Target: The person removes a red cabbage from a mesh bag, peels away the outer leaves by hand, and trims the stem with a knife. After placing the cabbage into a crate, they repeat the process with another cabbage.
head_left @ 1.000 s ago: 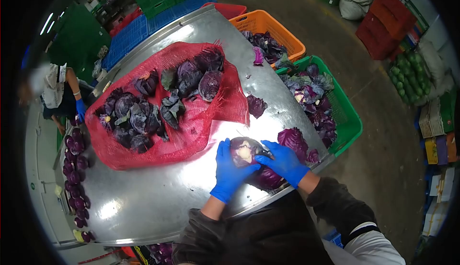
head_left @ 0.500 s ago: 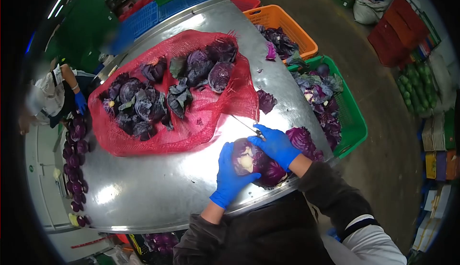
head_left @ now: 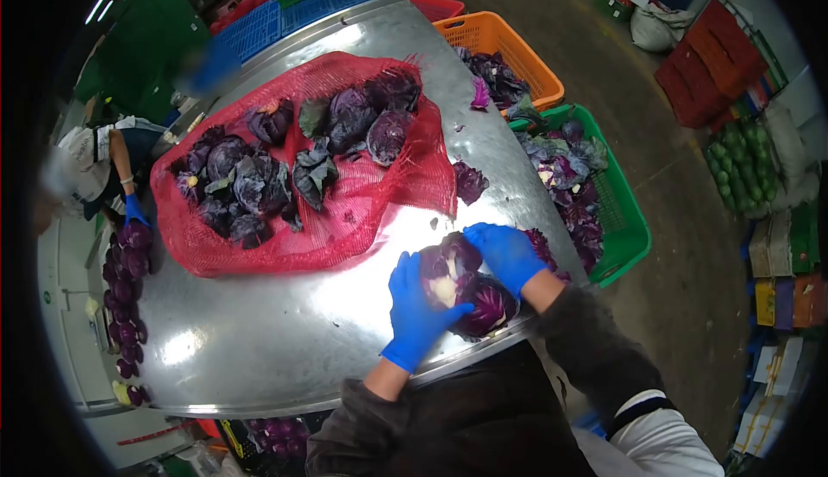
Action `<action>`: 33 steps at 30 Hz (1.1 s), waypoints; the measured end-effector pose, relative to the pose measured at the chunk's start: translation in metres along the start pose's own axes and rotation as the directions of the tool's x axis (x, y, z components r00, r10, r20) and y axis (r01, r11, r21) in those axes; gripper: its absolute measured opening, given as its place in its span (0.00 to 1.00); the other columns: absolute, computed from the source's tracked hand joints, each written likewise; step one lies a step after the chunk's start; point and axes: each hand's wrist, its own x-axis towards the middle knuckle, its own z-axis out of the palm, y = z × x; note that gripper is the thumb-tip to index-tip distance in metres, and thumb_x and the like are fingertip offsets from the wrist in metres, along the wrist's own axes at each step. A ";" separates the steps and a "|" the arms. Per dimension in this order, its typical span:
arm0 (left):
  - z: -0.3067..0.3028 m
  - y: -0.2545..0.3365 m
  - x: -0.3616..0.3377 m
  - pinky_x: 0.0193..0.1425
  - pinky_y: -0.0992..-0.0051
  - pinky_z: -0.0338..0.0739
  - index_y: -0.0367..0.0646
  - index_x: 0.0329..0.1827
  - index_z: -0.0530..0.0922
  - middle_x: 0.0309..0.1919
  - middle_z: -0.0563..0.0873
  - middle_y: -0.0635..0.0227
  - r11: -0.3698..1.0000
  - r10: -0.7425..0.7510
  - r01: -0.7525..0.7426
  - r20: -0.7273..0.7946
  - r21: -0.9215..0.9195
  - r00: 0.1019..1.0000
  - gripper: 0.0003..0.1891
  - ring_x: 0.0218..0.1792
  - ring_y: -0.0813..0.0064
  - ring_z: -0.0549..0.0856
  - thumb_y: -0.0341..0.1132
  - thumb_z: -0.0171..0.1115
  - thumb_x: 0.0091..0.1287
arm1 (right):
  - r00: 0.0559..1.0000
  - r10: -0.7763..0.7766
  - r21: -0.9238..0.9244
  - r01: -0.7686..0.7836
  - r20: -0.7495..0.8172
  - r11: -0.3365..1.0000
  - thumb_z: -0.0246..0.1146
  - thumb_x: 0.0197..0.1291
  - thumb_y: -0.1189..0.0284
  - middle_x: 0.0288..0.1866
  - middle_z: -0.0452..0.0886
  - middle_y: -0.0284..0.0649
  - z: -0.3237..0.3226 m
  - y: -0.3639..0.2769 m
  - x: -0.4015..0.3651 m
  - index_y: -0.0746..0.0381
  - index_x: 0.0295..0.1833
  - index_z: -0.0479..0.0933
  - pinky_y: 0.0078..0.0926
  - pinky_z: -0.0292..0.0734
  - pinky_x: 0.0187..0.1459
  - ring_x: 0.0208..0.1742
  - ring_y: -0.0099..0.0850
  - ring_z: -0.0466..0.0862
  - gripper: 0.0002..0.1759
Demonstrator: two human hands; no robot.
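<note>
My left hand, in a blue glove, is wrapped round the near left side of a red cabbage with a pale cut patch. My right hand, also blue-gloved, is curled at the cabbage's far right side. The knife it held a moment ago is hidden behind the fingers and cabbage. Against the held cabbage, below my right hand, sits another red cabbage. Purple leaves lie partly behind my right hand. Beyond my hands, a red mesh bag lies spread out under several dark, leafy red cabbages.
The metal table carries a row of trimmed cabbages along its left edge, where a person's blue-gloved hand reaches. Right of it stand an orange crate and a green crate with leaves. A loose leaf lies near the bag.
My right hand has shifted slightly right, and the knife blade no longer shows clearly. The held cabbage has turned a little. The other person's hand has moved down to the cabbage row.
</note>
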 end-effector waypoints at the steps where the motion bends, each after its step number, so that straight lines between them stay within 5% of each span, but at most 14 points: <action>1: -0.002 -0.003 -0.003 0.71 0.60 0.63 0.34 0.72 0.55 0.68 0.63 0.47 1.000 0.007 -0.007 -0.002 0.008 1.000 0.60 0.68 0.51 0.65 0.53 0.81 0.40 | 1.000 -0.003 0.005 0.003 -0.008 1.000 0.52 0.67 0.51 0.48 0.83 0.47 -0.001 -0.001 0.002 0.55 0.58 0.77 0.41 0.78 0.47 0.45 0.46 0.84 0.24; 3: -0.005 -0.008 -0.014 0.73 0.61 0.61 0.33 0.72 0.54 0.70 0.60 0.47 0.993 -0.040 0.036 -0.024 -0.116 0.999 0.61 0.71 0.53 0.63 0.52 0.82 0.40 | 0.999 -0.038 0.300 0.035 0.003 0.953 0.52 0.67 0.48 0.51 0.82 0.48 0.001 -0.009 0.003 0.57 0.57 0.78 0.42 0.77 0.47 0.46 0.47 0.83 0.26; 7: -0.017 -0.003 0.000 0.72 0.62 0.63 0.33 0.73 0.53 0.68 0.63 0.50 0.889 -0.151 0.188 0.121 -0.417 0.981 0.60 0.69 0.56 0.66 0.48 0.83 0.40 | 0.993 -0.071 0.230 0.092 -0.097 0.969 0.57 0.64 0.51 0.53 0.80 0.51 0.007 -0.045 -0.027 0.55 0.69 0.66 0.38 0.78 0.47 0.46 0.47 0.84 0.32; 9: -0.009 -0.011 0.009 0.65 0.64 0.71 0.35 0.70 0.57 0.61 0.71 0.54 0.794 -0.186 0.248 0.166 -0.556 0.968 0.56 0.62 0.62 0.74 0.46 0.83 0.40 | 0.993 -0.109 0.146 0.102 0.038 0.984 0.55 0.65 0.50 0.50 0.81 0.52 0.008 -0.047 -0.037 0.55 0.72 0.58 0.40 0.79 0.41 0.42 0.48 0.84 0.35; 10: -0.008 -0.008 0.018 0.52 0.65 0.79 0.38 0.57 0.70 0.48 0.81 0.59 0.801 -0.091 0.044 -0.048 -0.597 0.995 0.42 0.47 0.64 0.83 0.45 0.83 0.40 | 0.995 -0.081 0.167 0.071 0.053 0.983 0.55 0.65 0.50 0.50 0.81 0.52 0.008 -0.048 -0.036 0.56 0.72 0.59 0.41 0.79 0.41 0.43 0.48 0.84 0.35; 11: -0.009 -0.002 0.015 0.54 0.62 0.78 0.37 0.58 0.70 0.49 0.81 0.55 0.833 -0.096 -0.012 -0.166 -0.553 0.981 0.44 0.50 0.61 0.82 0.48 0.83 0.40 | 0.996 -0.053 0.191 0.038 0.075 0.981 0.55 0.65 0.51 0.51 0.81 0.52 0.011 -0.046 -0.032 0.57 0.72 0.59 0.41 0.79 0.41 0.43 0.47 0.84 0.35; 14: 0.019 -0.021 -0.002 0.73 0.53 0.56 0.34 0.73 0.52 0.70 0.58 0.42 0.958 -0.140 0.123 -0.047 -0.260 0.989 0.63 0.69 0.41 0.61 0.62 0.77 0.40 | 0.989 -0.147 0.068 0.148 -0.029 0.987 0.55 0.65 0.52 0.51 0.81 0.52 0.026 -0.027 -0.011 0.58 0.66 0.69 0.42 0.78 0.43 0.42 0.49 0.84 0.29; 15: 0.013 -0.012 0.003 0.69 0.55 0.64 0.35 0.73 0.52 0.70 0.59 0.43 0.982 -0.152 0.143 -0.065 -0.125 0.986 0.62 0.67 0.44 0.64 0.60 0.78 0.41 | 0.981 -0.159 0.043 0.165 -0.106 0.985 0.55 0.66 0.51 0.49 0.82 0.52 0.024 -0.023 -0.005 0.59 0.61 0.74 0.42 0.77 0.43 0.42 0.49 0.84 0.27; 20: -0.004 0.005 0.006 0.72 0.55 0.60 0.38 0.75 0.51 0.72 0.56 0.45 0.979 -0.192 0.196 0.080 -0.053 0.978 0.62 0.70 0.45 0.60 0.60 0.77 0.41 | 0.997 0.075 0.226 -0.070 -0.016 0.972 0.57 0.65 0.55 0.36 0.83 0.56 0.006 0.016 0.036 0.64 0.46 0.80 0.41 0.75 0.41 0.39 0.51 0.83 0.22; 23: 0.004 -0.015 -0.011 0.73 0.57 0.59 0.38 0.74 0.52 0.72 0.57 0.46 0.972 -0.112 0.103 -0.031 -0.210 0.993 0.62 0.71 0.47 0.59 0.59 0.78 0.41 | 0.987 -0.031 0.306 0.080 -0.160 0.949 0.63 0.59 0.55 0.33 0.82 0.56 0.022 -0.002 0.024 0.64 0.42 0.80 0.45 0.76 0.38 0.36 0.53 0.82 0.21; 24: 0.011 -0.023 -0.017 0.73 0.58 0.59 0.37 0.74 0.53 0.71 0.58 0.47 0.954 -0.115 0.092 -0.064 -0.287 0.991 0.62 0.72 0.51 0.59 0.57 0.80 0.41 | 0.981 0.019 0.077 -0.004 -0.193 0.997 0.65 0.55 0.56 0.33 0.82 0.55 0.029 0.006 0.031 0.65 0.39 0.79 0.47 0.76 0.38 0.36 0.55 0.81 0.21; 26: 0.011 -0.034 -0.028 0.74 0.61 0.59 0.35 0.74 0.51 0.70 0.59 0.48 0.928 -0.087 0.067 -0.039 -0.367 0.995 0.63 0.71 0.54 0.63 0.52 0.83 0.38 | 0.965 0.097 0.070 -0.082 -0.242 0.994 0.64 0.54 0.58 0.35 0.82 0.56 0.046 0.047 0.043 0.64 0.38 0.79 0.49 0.76 0.40 0.39 0.55 0.81 0.19; 29: 0.004 -0.032 -0.034 0.74 0.63 0.59 0.33 0.74 0.48 0.68 0.62 0.50 0.891 -0.095 0.060 -0.055 -0.450 0.994 0.64 0.70 0.57 0.64 0.47 0.84 0.39 | 0.897 0.189 0.001 -0.206 -0.399 0.979 0.60 0.58 0.56 0.40 0.83 0.55 0.053 0.070 0.034 0.61 0.53 0.78 0.48 0.77 0.44 0.42 0.54 0.82 0.24; 33: -0.013 -0.021 -0.021 0.59 0.67 0.75 0.37 0.67 0.59 0.57 0.74 0.53 0.906 -0.213 0.168 -0.075 -0.387 0.974 0.48 0.55 0.61 0.79 0.49 0.78 0.49 | 0.962 0.206 0.251 -0.158 -0.179 0.955 0.67 0.55 0.55 0.41 0.83 0.47 -0.001 -0.030 -0.021 0.54 0.70 0.60 0.44 0.78 0.43 0.41 0.47 0.84 0.40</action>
